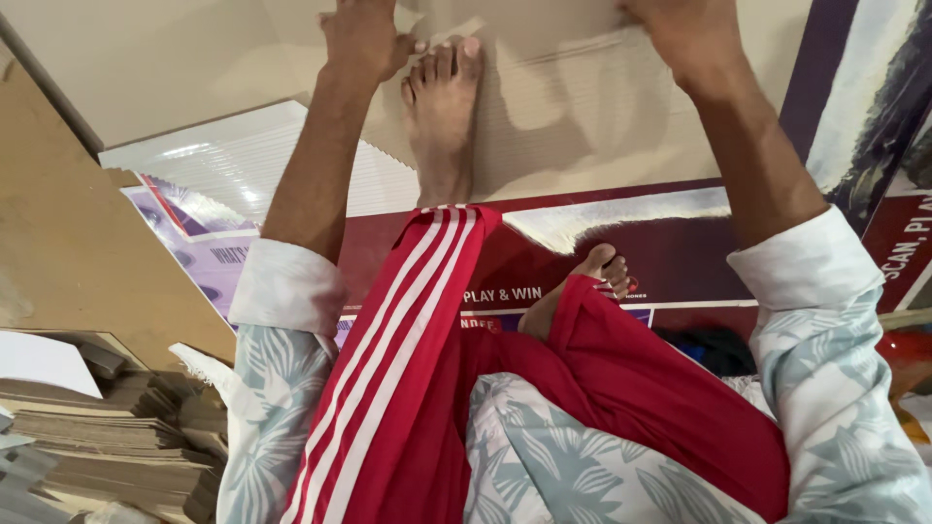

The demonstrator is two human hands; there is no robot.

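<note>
Head view, looking down at a seated person on the floor. Left hand (361, 39) at 11 o'clock, top edge of frame, fingers curled down onto the corrugated cardboard sheet (573, 126), pressing or pinching its edge; exact grip cannot be told, fingertips partly cut off. Right hand (684, 29) at 1 o'clock, also on the same sheet, mostly cropped by the frame top; whether it clasps or just presses cannot be told. The sheet lies flat at 12 o'clock, spanning between both hands, its flutes showing. Bare foot (442, 116) planted on the sheet just beside the left hand, toes near the thumb. Second bare foot (582, 286) at centre, tucked under the red trouser leg (408, 369) with white stripes. Under the cardboard, a maroon printed banner (699, 257) on the floor. Stack of cut cardboard pieces (107, 446) at 8 o'clock. Plain brown board (68, 223) at 9 o'clock. White ribbed sheet (233, 160) at 10 o'clock, partly under the left forearm.
</note>
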